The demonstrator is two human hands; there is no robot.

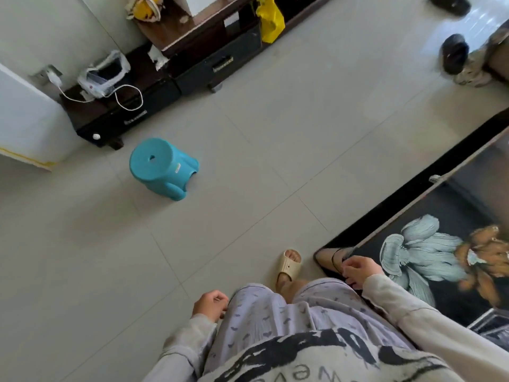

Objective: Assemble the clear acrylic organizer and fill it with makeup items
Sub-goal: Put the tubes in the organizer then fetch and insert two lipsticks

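No acrylic organizer and no makeup items show in the head view. I stand on a tiled floor, looking down at my patterned trousers and a beige slipper. My left hand hangs by my left thigh, fingers loosely curled, holding nothing. My right hand hangs by my right side, just above the corner of a black glass table with a flower print; its fingers are loosely curled and nothing shows in them.
A teal plastic stool stands on the floor ahead to the left. A low dark TV cabinet runs along the far wall, with a white charger cable, a bagged box and a yellow bag. Dark slippers lie at the top right.
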